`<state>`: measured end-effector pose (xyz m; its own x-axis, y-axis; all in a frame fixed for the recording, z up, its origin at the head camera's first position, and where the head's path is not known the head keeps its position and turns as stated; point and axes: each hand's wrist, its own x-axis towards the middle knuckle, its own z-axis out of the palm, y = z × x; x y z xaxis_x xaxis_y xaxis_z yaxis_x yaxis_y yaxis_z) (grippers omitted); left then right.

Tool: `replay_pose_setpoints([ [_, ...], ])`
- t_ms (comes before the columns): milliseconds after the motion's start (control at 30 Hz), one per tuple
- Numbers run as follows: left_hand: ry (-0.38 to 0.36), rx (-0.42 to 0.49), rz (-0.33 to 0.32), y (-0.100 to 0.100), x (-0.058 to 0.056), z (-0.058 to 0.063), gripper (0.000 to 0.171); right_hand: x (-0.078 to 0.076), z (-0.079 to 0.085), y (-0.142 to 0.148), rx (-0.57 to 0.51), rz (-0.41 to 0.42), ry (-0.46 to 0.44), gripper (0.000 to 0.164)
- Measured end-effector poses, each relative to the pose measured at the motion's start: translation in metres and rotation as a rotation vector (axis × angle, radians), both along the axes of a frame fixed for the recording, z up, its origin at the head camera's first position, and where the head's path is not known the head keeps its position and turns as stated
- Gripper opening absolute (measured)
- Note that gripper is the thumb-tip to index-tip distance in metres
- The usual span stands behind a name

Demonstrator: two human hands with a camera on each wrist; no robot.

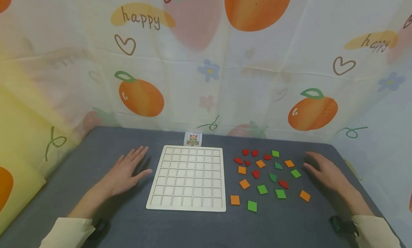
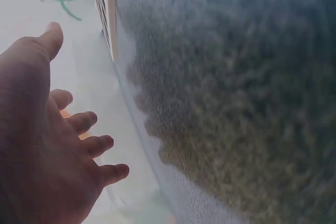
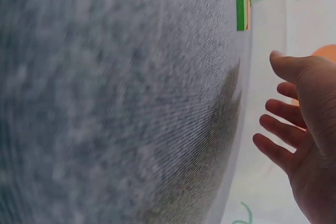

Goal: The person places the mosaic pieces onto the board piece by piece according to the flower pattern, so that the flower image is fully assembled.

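Note:
My left hand (image 1: 127, 172) hovers over the dark table to the left of a white grid board (image 1: 190, 176), its fingers spread and holding nothing. In the left wrist view the palm and fingers (image 2: 84, 124) stand apart from the tabletop, with the board's edge (image 2: 110, 19) beyond. On the far side, my right hand (image 1: 326, 169) is beside the scattered pieces, fingers loosely extended and nothing in them. Several orange squares (image 1: 244, 184), green squares (image 1: 262, 189), red quarter-round pieces (image 1: 283, 184) and green curved pieces (image 1: 273, 177) lie between the board and that hand.
A small card with a gridded animal picture (image 1: 193, 139) lies behind the board's far edge. The grey tabletop (image 1: 199, 228) ends at a patterned cloth (image 1: 180, 79) hanging behind it. Yellow cloth (image 1: 19, 190) hangs at the left side.

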<state>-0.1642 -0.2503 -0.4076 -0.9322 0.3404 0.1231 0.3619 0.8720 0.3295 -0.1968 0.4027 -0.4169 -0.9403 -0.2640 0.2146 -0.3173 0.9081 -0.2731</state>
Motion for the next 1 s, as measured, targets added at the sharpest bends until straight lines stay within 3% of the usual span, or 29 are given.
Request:
replay_pose_setpoints([
  [367, -0.040, -0.103, -0.017, 0.011, 0.010, 0.002, 0.087, -0.003, 0.010, -0.019, -0.023, 0.068, 0.078, 0.044],
  [667, -0.125, -0.028, -0.064, 0.021, 0.013, 0.008, 0.090, -0.003, 0.018, -0.035, -0.073, 0.111, 0.141, 0.039],
  [1000, -0.246, -0.080, -0.087, 0.030, 0.021, 0.002, 0.093, -0.002, 0.010, -0.061, -0.100, 0.137, 0.050, 0.037],
])
